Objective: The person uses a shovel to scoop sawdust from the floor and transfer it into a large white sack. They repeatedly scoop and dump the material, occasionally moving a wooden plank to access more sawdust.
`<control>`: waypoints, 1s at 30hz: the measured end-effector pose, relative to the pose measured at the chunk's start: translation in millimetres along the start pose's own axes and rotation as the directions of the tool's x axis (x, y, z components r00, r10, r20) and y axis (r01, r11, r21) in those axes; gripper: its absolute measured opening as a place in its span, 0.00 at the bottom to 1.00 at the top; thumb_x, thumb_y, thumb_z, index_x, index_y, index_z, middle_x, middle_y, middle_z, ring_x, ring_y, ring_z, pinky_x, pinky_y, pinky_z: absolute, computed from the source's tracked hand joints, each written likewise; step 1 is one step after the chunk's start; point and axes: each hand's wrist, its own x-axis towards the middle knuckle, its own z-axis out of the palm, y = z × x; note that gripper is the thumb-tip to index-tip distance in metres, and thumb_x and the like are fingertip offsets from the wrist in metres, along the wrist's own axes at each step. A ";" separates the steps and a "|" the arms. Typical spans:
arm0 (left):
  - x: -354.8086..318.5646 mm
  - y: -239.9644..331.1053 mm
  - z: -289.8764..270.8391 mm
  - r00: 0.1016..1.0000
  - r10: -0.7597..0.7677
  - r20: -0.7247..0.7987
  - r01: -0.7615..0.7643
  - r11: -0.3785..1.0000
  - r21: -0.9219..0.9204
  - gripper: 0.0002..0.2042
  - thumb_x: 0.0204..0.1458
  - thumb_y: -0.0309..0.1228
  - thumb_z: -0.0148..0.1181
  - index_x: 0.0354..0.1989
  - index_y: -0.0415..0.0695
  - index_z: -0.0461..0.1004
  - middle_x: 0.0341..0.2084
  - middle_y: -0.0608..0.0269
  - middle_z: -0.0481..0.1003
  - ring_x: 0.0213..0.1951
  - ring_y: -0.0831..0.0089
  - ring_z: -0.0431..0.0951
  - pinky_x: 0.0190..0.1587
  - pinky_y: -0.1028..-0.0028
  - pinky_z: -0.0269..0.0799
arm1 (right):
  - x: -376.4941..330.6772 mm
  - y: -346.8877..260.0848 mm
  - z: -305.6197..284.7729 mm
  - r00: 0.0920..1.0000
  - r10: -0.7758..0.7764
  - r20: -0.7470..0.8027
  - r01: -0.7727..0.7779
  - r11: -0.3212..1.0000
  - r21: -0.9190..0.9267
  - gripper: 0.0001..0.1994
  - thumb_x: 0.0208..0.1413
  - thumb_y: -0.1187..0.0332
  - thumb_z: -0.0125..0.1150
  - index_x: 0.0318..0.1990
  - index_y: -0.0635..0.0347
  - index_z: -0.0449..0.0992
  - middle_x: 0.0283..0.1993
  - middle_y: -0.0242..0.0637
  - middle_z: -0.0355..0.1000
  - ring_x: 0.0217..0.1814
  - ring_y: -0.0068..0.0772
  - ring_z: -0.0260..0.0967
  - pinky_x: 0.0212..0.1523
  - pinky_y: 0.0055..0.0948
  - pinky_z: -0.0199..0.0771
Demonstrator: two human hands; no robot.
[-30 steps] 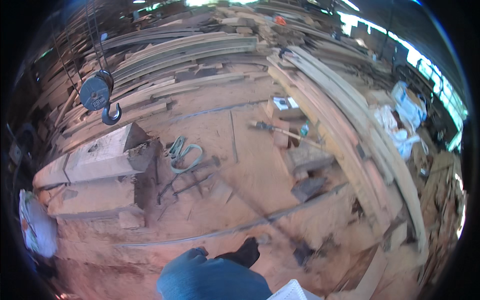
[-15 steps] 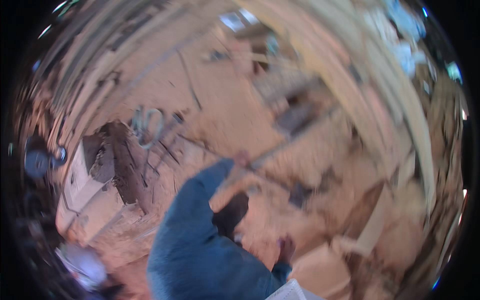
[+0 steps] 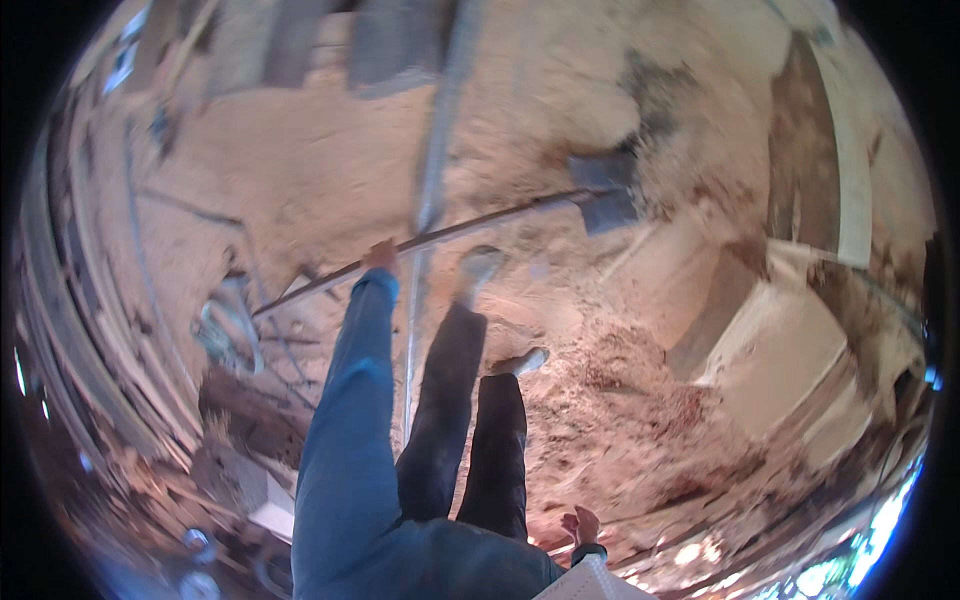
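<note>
Over broad ground (image 3: pixel 320 150), left hand (image 3: pixel 382 256) gripping long-handled tool (image 3: pixel 480 223), right hand (image 3: pixel 584 524) released, planks (image 3: pixel 115 330) along left edge

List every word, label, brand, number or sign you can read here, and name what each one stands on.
No text can be read in this view.
Long, thin-handled dark tool in the left hand: blurred, no marking legible on its flat blue-grey blade.

From head height, through the left of two head-worn fisheyes, we look steeply down past our blue sleeve (image 3: pixel 350 440) onto both hands (image 3: pixel 382 256) and the nearby ground (image 3: pixel 585 290), boards (image 3: pixel 100 290) bending along its left edge.
</note>
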 end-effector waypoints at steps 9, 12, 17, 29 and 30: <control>71.3 5.0 72.5 0.990 -0.085 0.109 0.073 0.992 0.103 0.30 0.42 0.43 0.68 0.54 0.57 0.63 0.48 0.61 0.72 0.53 0.59 0.72 0.51 0.54 0.69 | -10.2 92.7 40.8 0.948 0.300 0.103 -0.313 0.938 0.148 0.17 0.61 0.66 0.47 0.52 0.68 0.69 0.35 0.50 0.74 0.33 0.42 0.76 0.36 0.39 0.82; 65.4 -0.8 70.4 0.993 0.078 0.092 -0.084 0.995 0.057 0.26 0.41 0.44 0.68 0.50 0.54 0.67 0.41 0.58 0.76 0.46 0.57 0.77 0.47 0.57 0.71 | -2.1 101.0 55.8 0.941 0.300 0.153 -0.326 0.926 0.188 0.17 0.61 0.66 0.46 0.52 0.68 0.69 0.35 0.51 0.74 0.34 0.42 0.76 0.36 0.39 0.82; -35.9 2.5 37.3 0.951 0.258 0.168 -0.196 0.928 -0.317 0.25 0.39 0.48 0.66 0.42 0.44 0.75 0.33 0.53 0.79 0.38 0.57 0.79 0.42 0.61 0.72 | 26.5 140.0 49.4 0.951 0.218 0.222 -0.258 0.950 0.173 0.18 0.63 0.66 0.43 0.57 0.67 0.64 0.39 0.54 0.74 0.39 0.46 0.76 0.39 0.42 0.81; -354.5 35.4 -42.1 0.920 0.336 -0.202 -0.364 0.924 -0.120 0.19 0.42 0.40 0.68 0.34 0.38 0.70 0.23 0.46 0.76 0.29 0.45 0.78 0.34 0.56 0.72 | 36.0 -6.1 117.5 0.867 -0.435 0.244 0.363 0.885 0.290 0.17 0.64 0.59 0.48 0.46 0.65 0.74 0.35 0.39 0.76 0.36 0.31 0.76 0.39 0.28 0.77; -374.9 28.6 -47.8 0.922 0.321 -0.216 -0.348 0.932 -0.099 0.19 0.42 0.40 0.68 0.33 0.38 0.70 0.22 0.46 0.76 0.28 0.46 0.78 0.34 0.56 0.72 | 21.7 -22.9 131.5 0.825 -0.456 0.335 0.250 0.825 0.506 0.17 0.64 0.58 0.48 0.48 0.63 0.73 0.38 0.40 0.75 0.38 0.31 0.75 0.41 0.28 0.77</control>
